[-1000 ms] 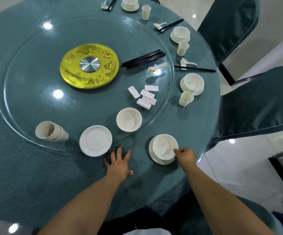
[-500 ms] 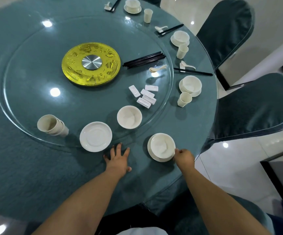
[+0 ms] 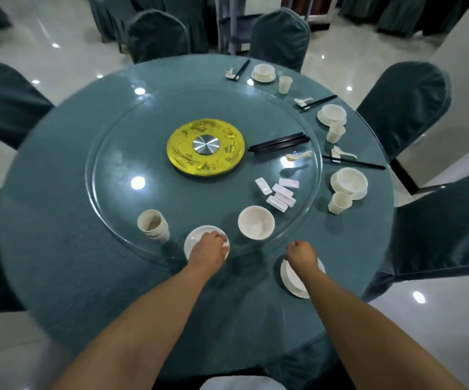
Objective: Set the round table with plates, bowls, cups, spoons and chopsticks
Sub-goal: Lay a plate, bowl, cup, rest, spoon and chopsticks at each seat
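I am looking at a table (image 3: 59, 249) covered in matt teal cloth under a glossy sheet of glass. The turntable (image 3: 109, 175) is clear, smooth glass, catching ceiling lights. Its hub (image 3: 188, 161) is showing shiny gold, with a brushed metal disc (image 3: 206, 144) at the middle. The plate (image 3: 192, 240), bowl (image 3: 256, 222) and cups (image 3: 153, 222) are looking like smooth cream ceramic. The chopsticks (image 3: 279, 143) are glossy black. The chair covers (image 3: 402, 108) are soft, matt cloth; the floor (image 3: 59, 32) is polished.
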Demonstrator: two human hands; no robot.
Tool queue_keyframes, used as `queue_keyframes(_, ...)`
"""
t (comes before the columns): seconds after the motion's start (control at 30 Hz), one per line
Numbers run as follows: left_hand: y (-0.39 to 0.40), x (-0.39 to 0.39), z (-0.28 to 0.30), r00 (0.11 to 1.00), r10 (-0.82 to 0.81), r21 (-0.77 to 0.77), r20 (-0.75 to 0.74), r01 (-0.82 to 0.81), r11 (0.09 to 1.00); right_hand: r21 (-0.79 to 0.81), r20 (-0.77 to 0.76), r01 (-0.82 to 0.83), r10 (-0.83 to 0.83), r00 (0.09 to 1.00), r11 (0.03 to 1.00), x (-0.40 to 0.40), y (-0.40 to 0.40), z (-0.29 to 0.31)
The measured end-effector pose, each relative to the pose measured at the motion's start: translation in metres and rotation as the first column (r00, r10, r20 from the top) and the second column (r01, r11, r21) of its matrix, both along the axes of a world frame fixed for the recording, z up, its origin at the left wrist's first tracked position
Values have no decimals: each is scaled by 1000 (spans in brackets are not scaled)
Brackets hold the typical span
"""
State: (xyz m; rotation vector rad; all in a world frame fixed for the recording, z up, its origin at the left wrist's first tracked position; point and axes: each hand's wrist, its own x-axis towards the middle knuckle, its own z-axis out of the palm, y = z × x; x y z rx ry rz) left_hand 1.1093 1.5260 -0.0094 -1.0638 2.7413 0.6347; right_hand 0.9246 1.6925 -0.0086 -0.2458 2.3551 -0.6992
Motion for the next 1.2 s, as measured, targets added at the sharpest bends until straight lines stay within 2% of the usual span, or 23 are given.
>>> queue_keyframes(0.13,-62,37,26,998,65,-267,11,-60,962,-34,9,-84,84,996,996,18,-38,14)
queue_keyframes(0.2,-86,50,38,988,148,-302,50,-127,945,-61,-5,-97,97,995,993,27,-54,19)
queue_keyframes(0.3,-116,68,50,934,275,-192,229,-234,953,-71,-33,-122,120,992,990,39,-74,24)
queue_keyframes(0.37,-130,75,51,904,292,-79,314,-281,956,-71,-39,-126,123,992,989,43,-83,25)
queue_keyframes(0.43,-142,77,48,902,262,-35,343,-267,963,-66,-38,-129,127,991,989,46,-89,25)
queue_keyframes(0.67,-156,66,47,900,207,-104,384,-181,978,-39,-48,-99,97,994,994,43,-90,27)
queue_keyframes(0.83,-160,69,47,904,211,-63,372,-202,977,-47,-65,-84,81,995,995,39,-92,31)
queue_keyframes(1.2,-156,64,74,916,203,-149,347,-160,976,-72,-64,-106,101,993,992,43,-91,41)
